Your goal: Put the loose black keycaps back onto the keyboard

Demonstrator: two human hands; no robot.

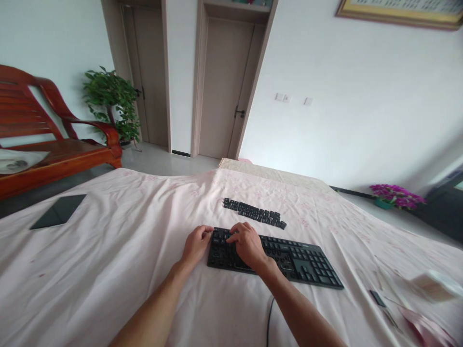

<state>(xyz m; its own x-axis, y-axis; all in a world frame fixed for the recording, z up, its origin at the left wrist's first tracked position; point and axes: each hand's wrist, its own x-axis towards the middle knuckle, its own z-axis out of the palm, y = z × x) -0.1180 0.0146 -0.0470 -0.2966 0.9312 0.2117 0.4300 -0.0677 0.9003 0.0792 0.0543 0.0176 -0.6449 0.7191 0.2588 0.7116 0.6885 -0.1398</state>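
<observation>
A black computer keyboard (304, 264) lies on the pink cloth, with many keycaps off its left and middle part; its number pad at the right still has keys. My left hand (197, 245) is closed at the keyboard's upper left corner, thumb and fingers gripping the edge. Over the left part of the keys is my right hand (250, 245), palm down, its thumb and index finger apart and touching the upper left rows. Whether a keycap sits under those fingertips is hidden. Behind the keyboard, loose black keycaps (255, 212) lie in slanting rows.
A dark tablet (58, 212) lies at the left. On the right are a small dark-handled tool (378, 298), a blurred clear container (436, 285) and a pink cloth piece (428, 327). The keyboard's cable (269, 318) runs toward me. A wooden bench (83, 152) stands beyond.
</observation>
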